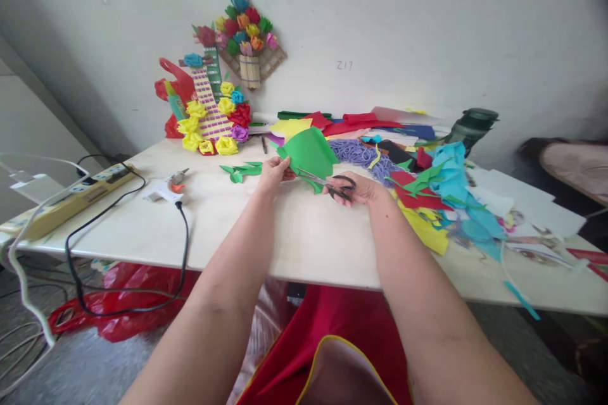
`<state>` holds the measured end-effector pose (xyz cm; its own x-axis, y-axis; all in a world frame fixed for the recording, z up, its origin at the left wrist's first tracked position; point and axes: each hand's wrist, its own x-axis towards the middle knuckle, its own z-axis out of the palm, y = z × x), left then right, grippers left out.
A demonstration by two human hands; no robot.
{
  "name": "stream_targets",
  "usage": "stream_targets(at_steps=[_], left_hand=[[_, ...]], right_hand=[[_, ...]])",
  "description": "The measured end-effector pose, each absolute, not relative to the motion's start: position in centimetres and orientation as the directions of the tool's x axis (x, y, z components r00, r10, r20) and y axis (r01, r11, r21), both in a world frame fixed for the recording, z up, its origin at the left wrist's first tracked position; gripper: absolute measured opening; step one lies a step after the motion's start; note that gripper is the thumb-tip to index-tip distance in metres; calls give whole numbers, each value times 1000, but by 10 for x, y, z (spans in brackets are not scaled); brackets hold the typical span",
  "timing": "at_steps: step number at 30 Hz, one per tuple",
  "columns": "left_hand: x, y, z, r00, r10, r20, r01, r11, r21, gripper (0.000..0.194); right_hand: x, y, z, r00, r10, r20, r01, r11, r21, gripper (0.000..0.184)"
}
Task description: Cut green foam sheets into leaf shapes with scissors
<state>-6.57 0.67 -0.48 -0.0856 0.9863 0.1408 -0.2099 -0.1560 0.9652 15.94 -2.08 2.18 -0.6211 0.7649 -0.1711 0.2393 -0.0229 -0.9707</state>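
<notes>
My left hand (277, 174) pinches the left edge of a green sheet (311, 150), which looks like paper or thin felt, held up above the table. In my right hand (360, 190) are scissors (342, 186) with black handles, my fingers in the loops. Their blades point left across the lower edge of the sheet, close to my left fingertips. Whether the blades are parted is too small to tell. A strip of green hangs under the blades. Cut green leaf shapes (241, 170) lie on the table to the left of my left hand.
A white glue gun (167, 188) with a black cord lies left, near a power strip (71, 201). Paper-flower crafts (211, 107) stand at the back left. Purple yarn (363, 158), coloured scraps (427, 228) and a dark bottle (472, 128) lie or stand right.
</notes>
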Motion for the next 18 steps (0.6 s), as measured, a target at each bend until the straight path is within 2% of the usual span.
stream_targets(at_steps=[6, 11, 18], left_hand=[[-65, 8, -5, -53, 995, 90, -222, -100, 970, 32], [-66, 9, -9, 2, 992, 128, -225, -124, 966, 30], [-65, 10, -10, 22, 990, 137, -199, -130, 971, 34]], right_hand=[[154, -20, 17, -600, 779, -181, 230, -49, -972, 42], [150, -18, 11, -597, 791, -133, 182, -27, -983, 45], [143, -19, 9, -576, 807, -134, 169, -42, -985, 39]])
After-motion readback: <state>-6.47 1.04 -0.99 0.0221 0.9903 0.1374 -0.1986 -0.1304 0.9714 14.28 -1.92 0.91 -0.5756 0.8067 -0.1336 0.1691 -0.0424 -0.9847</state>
